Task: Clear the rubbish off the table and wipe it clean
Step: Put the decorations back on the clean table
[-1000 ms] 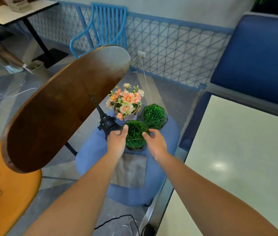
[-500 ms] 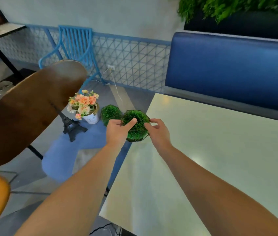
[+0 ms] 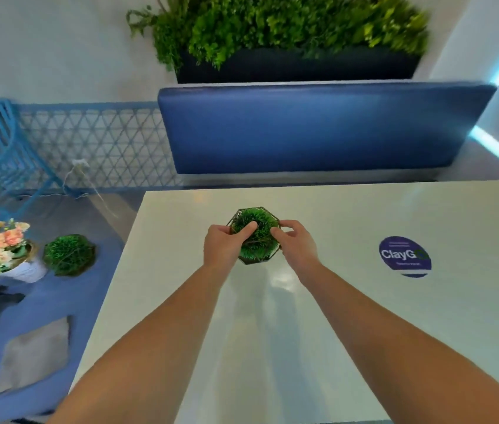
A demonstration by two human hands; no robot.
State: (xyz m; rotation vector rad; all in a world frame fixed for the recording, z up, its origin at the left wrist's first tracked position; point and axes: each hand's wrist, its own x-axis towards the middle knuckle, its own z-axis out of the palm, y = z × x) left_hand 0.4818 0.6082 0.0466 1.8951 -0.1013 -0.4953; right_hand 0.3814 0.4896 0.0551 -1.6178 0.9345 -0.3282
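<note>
- The wide, glossy white bench (image 3: 349,316) stretches out under my arms; I can see no rubbish on it, only a round purple sticker (image 3: 404,256) well off to my right.
- The small green artificial-grass plant in its dark, faceted wire-frame pot (image 3: 256,237) sits between my two hands, towards the far left part of the bench, either resting on the surface or just above it; I cannot tell which.
- My left hand (image 3: 223,246) grips the pot's left side, thumb laid across the grass.
- My right hand (image 3: 295,241) pinches the right rim, fingers curled.
- The pot has no long axis, and both hands are equally near; I judge the next move is to let go and draw both hands straight back towards me.
</note>
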